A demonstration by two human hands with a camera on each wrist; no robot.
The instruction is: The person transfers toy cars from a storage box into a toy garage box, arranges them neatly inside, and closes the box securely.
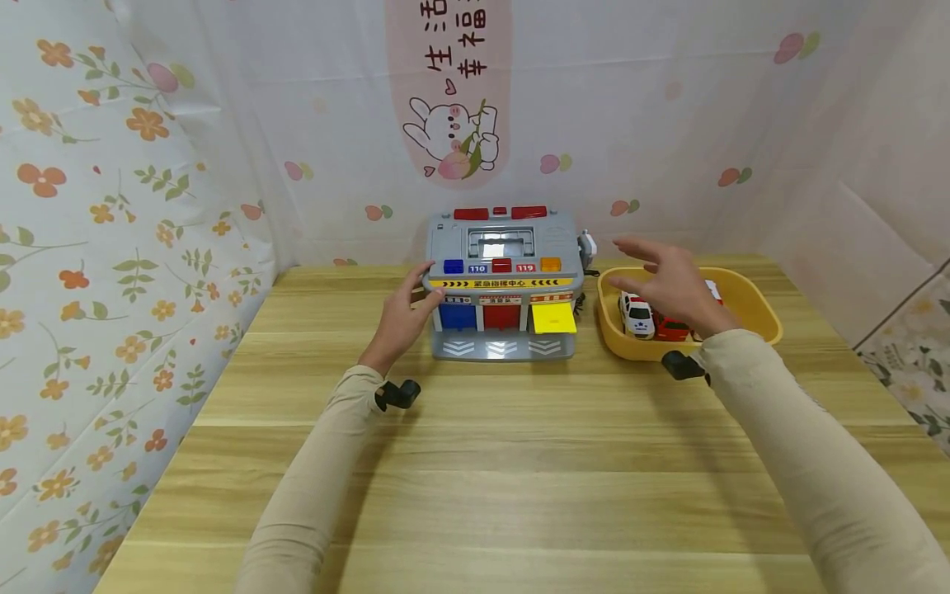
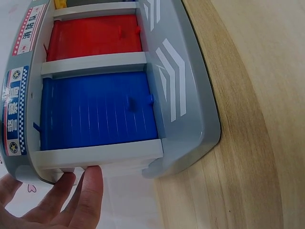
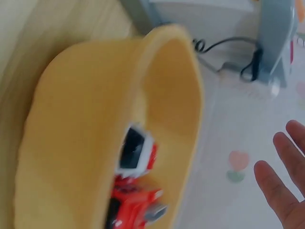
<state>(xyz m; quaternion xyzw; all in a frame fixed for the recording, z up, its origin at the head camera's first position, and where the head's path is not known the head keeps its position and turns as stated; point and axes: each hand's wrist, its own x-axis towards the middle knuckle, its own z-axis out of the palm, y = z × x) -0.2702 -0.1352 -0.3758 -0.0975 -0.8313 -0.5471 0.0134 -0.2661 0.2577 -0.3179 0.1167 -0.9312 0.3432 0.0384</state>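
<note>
A grey toy garage (image 1: 501, 285) labelled as an emergency command centre stands at the back of the table. Its blue door (image 2: 97, 112) and red door (image 2: 95, 38) are down, while the yellow door (image 1: 552, 318) at its right end sticks out, raised. My left hand (image 1: 404, 318) rests against the garage's left side, fingers fairly straight along the wall. Over the yellow bin (image 1: 631, 351) hovers my right hand (image 1: 675, 285), fingers spread and holding nothing. Inside the bin lie a white toy police car (image 1: 637, 316), a red toy vehicle (image 1: 671, 329) and another white-and-red one (image 3: 136, 150).
A white-and-grey piece (image 1: 587, 246) with a dark cord (image 3: 238, 39) hangs at the garage's right side. Printed cloth (image 1: 319, 148) forms the backdrop behind the wooden table (image 1: 475, 462). The bin sits close to the garage's right.
</note>
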